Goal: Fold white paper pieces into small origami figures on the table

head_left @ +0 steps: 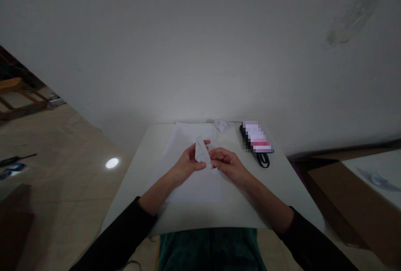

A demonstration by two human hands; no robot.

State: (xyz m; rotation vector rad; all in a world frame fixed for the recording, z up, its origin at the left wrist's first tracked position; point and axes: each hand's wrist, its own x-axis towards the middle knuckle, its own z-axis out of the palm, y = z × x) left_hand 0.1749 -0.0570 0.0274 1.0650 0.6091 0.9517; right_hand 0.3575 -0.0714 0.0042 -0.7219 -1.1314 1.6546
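Here | a folded white paper triangle (201, 152) stands tilted above a flat paper sheet (184, 137), held up between both hands | left hand (188, 163) grips its lower side | right hand (225, 163), fingers curled, pinches its right edge | the worktop (250, 208) also carries a small paper fold (223, 125) and a pixelated black-edged packet (257, 137)

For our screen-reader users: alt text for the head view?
A person's left hand and right hand hold a folded white paper piece above a paper sheet on a white table. A pixelated packet and black cable lie at right.
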